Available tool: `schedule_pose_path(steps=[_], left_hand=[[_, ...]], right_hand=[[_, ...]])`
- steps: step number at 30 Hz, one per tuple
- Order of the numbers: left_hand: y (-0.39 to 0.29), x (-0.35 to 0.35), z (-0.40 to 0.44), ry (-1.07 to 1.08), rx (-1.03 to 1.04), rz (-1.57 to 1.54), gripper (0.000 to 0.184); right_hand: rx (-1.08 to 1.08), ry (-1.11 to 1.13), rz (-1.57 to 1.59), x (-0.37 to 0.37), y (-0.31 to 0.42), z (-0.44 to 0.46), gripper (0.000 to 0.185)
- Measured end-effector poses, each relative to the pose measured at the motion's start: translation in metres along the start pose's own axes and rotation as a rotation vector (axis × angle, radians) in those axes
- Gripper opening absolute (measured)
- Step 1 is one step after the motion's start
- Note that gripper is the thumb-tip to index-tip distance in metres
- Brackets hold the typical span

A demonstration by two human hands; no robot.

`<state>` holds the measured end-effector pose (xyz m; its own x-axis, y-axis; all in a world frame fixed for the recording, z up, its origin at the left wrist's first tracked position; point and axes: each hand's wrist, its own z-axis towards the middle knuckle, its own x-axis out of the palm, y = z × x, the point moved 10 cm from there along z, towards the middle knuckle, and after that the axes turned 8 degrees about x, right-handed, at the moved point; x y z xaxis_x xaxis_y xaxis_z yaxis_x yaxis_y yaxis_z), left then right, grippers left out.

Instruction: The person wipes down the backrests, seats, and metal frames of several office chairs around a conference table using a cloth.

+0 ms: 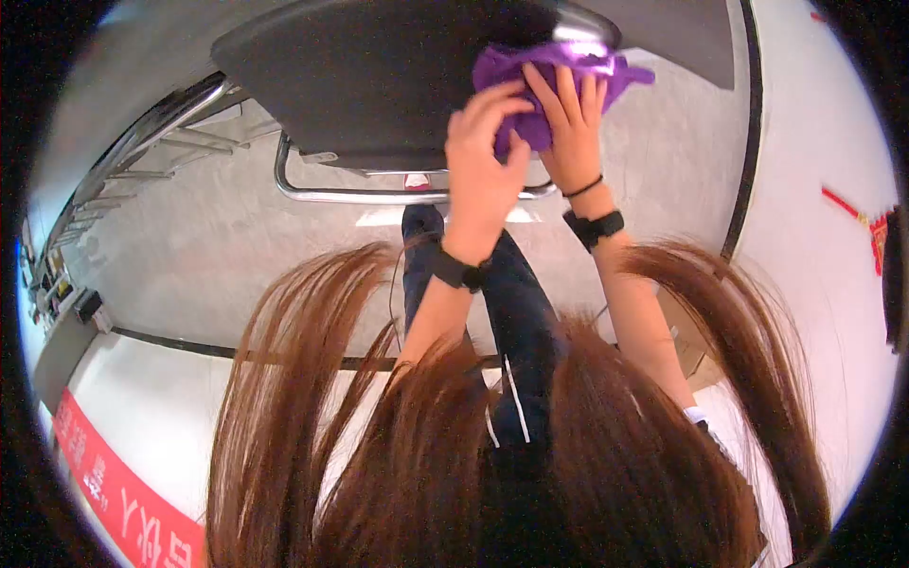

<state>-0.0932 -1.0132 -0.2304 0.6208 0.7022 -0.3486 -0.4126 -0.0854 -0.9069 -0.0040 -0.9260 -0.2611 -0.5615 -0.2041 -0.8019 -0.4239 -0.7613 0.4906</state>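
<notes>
Purple under the fingers here, with the right hand [573, 133] laid over the cloth [530, 128], up at the right-hand end of the chair [379, 85]. Spread wide, those fingers, and pointing away from the body, close to the bright metal [582, 26] at the far edge. Impossible to tell about any pinch there, with the thumb out of sight. Across to the left hand [483, 151]: curled in a loose, wide C, thumb well apart from the fingers, purple showing in the gap. Touching the cloth at its left edge, by the look of it, though no telling how firmly. So, just to the right of the left grip, and directly beneath the right one. Nearer, then, with the right, right on top; only at the margin with the left. Longest roughly from side to side, across the line of the right fingers, with a narrow tail poking out to the right. Bunched in folds, too, rather than flat. Closer to the body, below the chair, a run of chrome tube [379, 197], passing out of sight behind the left hand.
</notes>
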Motion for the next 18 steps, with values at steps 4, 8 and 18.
schedule_pose_path(steps=[4, 8, 18], left_hand=[[-0.016, 0.004, -0.009, 0.021, -0.013, -0.020, 0.030], [-0.042, -0.022, 0.014, -0.048, 0.020, -0.030, 0.030], [-0.022, -0.151, 0.040, -0.358, 0.119, 0.257, 0.033]], right_hand=[[0.035, -0.008, 0.034, -0.005, -0.003, 0.001, 0.065], [0.046, -0.060, 0.101, -0.013, 0.018, 0.031, 0.075], [-0.161, -0.036, -0.260, 0.000, 0.180, 0.127, 0.048]])
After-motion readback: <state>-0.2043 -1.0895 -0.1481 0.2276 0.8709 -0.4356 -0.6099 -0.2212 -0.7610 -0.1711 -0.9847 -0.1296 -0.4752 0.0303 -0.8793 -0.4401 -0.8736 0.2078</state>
